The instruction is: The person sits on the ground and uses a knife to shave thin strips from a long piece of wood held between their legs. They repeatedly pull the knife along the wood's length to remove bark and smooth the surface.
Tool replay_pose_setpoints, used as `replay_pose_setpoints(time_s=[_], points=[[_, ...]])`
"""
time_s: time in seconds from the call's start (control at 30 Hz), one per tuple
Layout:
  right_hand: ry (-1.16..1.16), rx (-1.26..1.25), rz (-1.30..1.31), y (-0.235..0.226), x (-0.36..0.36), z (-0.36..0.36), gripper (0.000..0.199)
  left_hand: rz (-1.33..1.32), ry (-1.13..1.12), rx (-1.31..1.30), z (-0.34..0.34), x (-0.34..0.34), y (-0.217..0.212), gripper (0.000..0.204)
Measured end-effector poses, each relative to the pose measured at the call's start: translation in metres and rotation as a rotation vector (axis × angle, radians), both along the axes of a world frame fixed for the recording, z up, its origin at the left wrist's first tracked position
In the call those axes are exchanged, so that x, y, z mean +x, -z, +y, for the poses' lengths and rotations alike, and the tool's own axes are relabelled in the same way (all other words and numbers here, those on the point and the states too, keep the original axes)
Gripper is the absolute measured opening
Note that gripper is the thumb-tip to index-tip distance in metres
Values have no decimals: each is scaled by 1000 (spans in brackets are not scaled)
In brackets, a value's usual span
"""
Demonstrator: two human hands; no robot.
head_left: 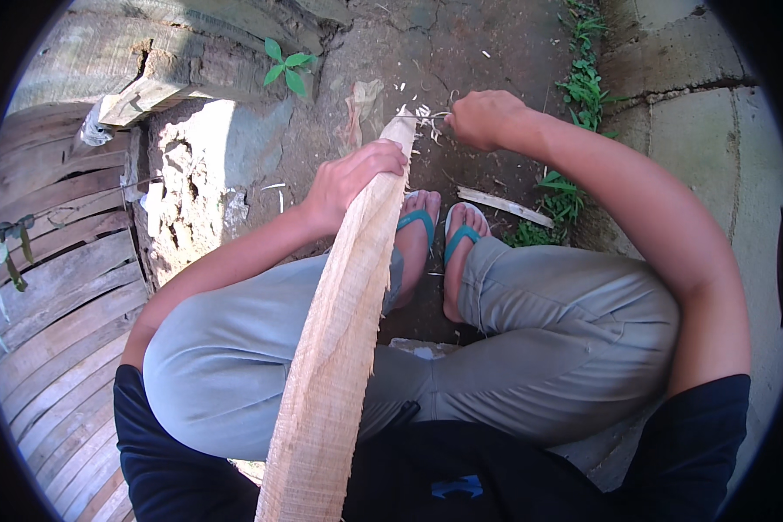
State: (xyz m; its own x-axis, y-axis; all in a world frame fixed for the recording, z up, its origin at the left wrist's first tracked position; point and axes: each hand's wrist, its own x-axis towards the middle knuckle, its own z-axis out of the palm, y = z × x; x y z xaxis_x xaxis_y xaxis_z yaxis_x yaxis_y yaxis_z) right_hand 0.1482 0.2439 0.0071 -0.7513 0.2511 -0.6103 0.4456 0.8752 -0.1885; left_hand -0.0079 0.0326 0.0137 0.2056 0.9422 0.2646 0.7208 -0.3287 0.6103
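A long piece of pale, rough-sawn wood (326, 348) runs from the lower edge between my knees to a narrowed far end. My left hand (357, 183) is closed round it from the left, a little below that tip. Beyond the tip on the right, my right hand (487, 120) makes a fist round a thin-bladed knife (422, 117). The narrow blade lies across the wood's tip; its handle is hidden in my fingers. Splintered fibres stand out along the wood's right edge. Curled shavings (428, 130) lie by the tip and the blade.
My feet in teal-strapped flip-flops (418, 223) are just beyond the wood's middle. A loose wood strip (506, 207) lies on the dirt floor (461, 52) to their right. Slatted boards (65, 287) stand at left; a concrete ledge (692, 165) runs along the right, with weeds (585, 91) beside it.
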Motion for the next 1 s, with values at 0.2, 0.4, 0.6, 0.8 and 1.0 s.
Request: replay_pose_setpoints(time_s=[0.2,0.4,0.6,0.8,1.0], points=[[32,-10,-20,15,1,-3,33,-10,-1,-9,0,1,2,37],[42,-21,-61,-1,-5,4,35,-3,0,27,-2,-1,2,38],[26,-19,-25,-3,0,-1,35,-16,-22,6,-5,-2,7,39],[20,7,18,-1,1,-5,31,-19,-25,8,-4,-2,5,38],[14,58,69,11,3,-13,28,-24,-22,17,-4,-2,8,37]])
